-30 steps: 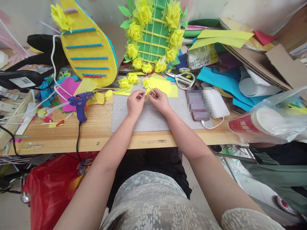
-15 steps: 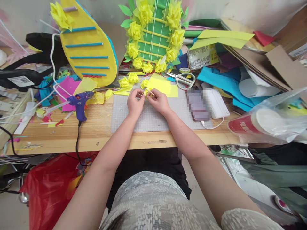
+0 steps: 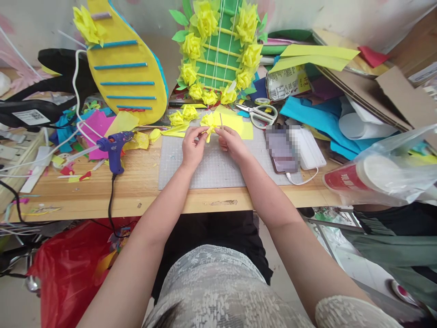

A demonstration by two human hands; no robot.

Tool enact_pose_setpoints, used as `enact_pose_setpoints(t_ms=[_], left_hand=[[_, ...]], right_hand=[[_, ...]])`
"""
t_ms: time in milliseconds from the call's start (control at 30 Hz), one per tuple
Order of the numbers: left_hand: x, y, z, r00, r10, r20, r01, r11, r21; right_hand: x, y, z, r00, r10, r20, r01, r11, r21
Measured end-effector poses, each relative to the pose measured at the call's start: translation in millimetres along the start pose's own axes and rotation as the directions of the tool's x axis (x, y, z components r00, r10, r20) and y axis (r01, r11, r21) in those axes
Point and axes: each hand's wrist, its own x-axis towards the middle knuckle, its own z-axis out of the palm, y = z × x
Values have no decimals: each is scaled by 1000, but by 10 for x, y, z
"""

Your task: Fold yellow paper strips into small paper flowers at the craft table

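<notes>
My left hand (image 3: 193, 146) pinches a small yellow paper flower (image 3: 208, 121) above the grey cutting mat (image 3: 211, 168). My right hand (image 3: 231, 142) is closed round a thin wooden stick (image 3: 221, 120) that points up just right of the flower. Both hands hover over the mat's far edge. Two more yellow paper flowers (image 3: 182, 115) lie on the table just beyond the left hand, and a yellow paper sheet (image 3: 235, 124) lies behind the right hand.
A purple glue gun (image 3: 114, 146) stands left of the mat. Scissors (image 3: 261, 114), a phone (image 3: 282, 148) and a white power bank lie to the right. Two decorated craft pieces lean at the back (image 3: 218, 50). A bagged cup (image 3: 378, 177) lies at right.
The flower has come off the stick and now sits in my left fingers. My right hand has turned the stick upright and drawn it slightly right.
</notes>
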Motion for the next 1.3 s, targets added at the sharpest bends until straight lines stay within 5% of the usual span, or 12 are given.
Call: enact_pose_setpoints(t_ms=[167, 300, 433, 600, 900, 1133, 1300], left_hand=[[-1, -27, 19, 999, -9, 40, 11, 999, -47], [7, -61, 35, 998, -41, -54, 41, 999, -16], [17, -54, 22, 985, -55, -162, 73, 992, 105], [15, -15, 5, 985, -69, -159, 97, 980, 173], [26, -89, 92, 965, -259, -45, 252, 960, -120], [13, -74, 31, 967, -79, -242, 96, 994, 59], [72, -42, -158, 970, 221, -103, -187, 946, 266]], right_hand=[[-21, -33, 18, 1000, 4, -5, -3, 997, 77], [3, -12, 39, 995, -19, -96, 26, 997, 72], [23, 25, 78, 984, -51, -171, 48, 999, -23], [65, 104, 75, 967, -154, -203, 121, 978, -167], [49, 152, 48, 930, -307, -205, 217, 904, -368], [-48, 70, 50, 920, -374, -119, 318, 888, -333], [45, -45, -237, 903, -300, -309, 292, 954, -71]])
